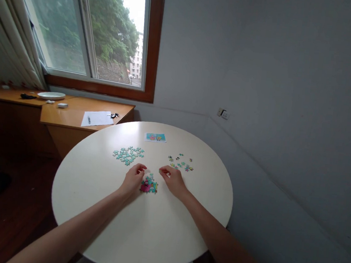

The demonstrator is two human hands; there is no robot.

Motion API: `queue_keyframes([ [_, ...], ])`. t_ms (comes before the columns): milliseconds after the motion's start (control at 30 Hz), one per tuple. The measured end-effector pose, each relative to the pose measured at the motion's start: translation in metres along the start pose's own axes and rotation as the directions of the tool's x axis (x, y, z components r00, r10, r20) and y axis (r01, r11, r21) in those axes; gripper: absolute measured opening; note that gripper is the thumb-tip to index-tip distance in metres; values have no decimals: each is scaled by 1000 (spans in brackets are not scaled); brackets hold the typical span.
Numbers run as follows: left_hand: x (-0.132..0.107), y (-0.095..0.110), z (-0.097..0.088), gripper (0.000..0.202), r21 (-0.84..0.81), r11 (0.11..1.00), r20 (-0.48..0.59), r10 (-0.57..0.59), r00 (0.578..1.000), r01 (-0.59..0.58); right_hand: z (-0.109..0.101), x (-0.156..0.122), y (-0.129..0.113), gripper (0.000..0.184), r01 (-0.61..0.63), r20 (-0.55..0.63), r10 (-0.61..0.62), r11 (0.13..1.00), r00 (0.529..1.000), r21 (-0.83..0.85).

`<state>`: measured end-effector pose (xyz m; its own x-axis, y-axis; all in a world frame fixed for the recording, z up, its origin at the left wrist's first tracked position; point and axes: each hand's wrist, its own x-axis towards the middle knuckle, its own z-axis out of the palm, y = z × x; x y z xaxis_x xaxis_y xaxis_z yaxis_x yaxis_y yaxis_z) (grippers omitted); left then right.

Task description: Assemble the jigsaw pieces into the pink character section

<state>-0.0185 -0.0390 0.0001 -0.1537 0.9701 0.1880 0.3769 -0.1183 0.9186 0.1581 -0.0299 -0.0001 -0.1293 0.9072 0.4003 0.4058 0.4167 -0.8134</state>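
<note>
A partly joined jigsaw puzzle [149, 185] in pink, teal and yellow lies flat on the round white table [140, 232]. My left hand [133, 178] is at its upper left edge, fingers curved and slightly apart, and I see nothing between them. At the upper right of the puzzle, my right hand [173, 179] pinches a small puzzle piece between thumb and fingertips, mostly hidden by the fingers. Many loose teal pieces [128, 155] form a pile beyond my left hand. Past my right hand lie scattered mixed-colour pieces [183, 163].
A small picture card [155, 137] with a teal background lies toward the table's far edge. Behind it at left, a wooden desk [70, 116] bears a sheet of paper [97, 118], keys [114, 115] and a white plate [51, 95]. A wall stands close on the right.
</note>
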Motion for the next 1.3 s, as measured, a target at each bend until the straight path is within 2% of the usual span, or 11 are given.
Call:
queue_keyframes([
  [100, 9, 5, 6, 22, 5, 1000, -7, 23, 1000, -23, 22, 8, -6, 12, -48, -35, 55, 984, 998, 171],
  [167, 12, 7, 7, 21, 19, 999, -27, 47, 999, -46, 30, 12, -4, 13, -116, -101, 154, 944, 983, 310],
  [233, 12, 6, 6, 21, 27, 997, -29, 75, 997, -74, 31, 14, 1, 16, -132, -126, 185, 929, 975, 346],
  [333, 9, 5, 1, 19, 22, 994, 15, 103, 995, -103, 22, 15, 10, 22, -149, -137, 221, 902, 965, 405],
  [500, 5, 6, -4, 18, 27, 993, 81, 115, 990, -117, 10, 17, 16, 25, -167, -136, 239, 899, 961, 405],
  [700, 3, 9, -2, 17, 60, 991, 121, 115, 986, -123, 17, 15, 11, 22, -190, -74, 239, 894, 968, 405],
  [1067, -1, 13, -4, 21, 173, 974, 173, 114, 978, -144, 17, 11, 4, 14, -219, -8, 239, 901, 971, 374],
  [1300, -7, 15, -7, 20, 234, 954, 229, 133, 964, -188, 17, 6, 3, 26, -185, 42, 182, 915, 982, 358],
])
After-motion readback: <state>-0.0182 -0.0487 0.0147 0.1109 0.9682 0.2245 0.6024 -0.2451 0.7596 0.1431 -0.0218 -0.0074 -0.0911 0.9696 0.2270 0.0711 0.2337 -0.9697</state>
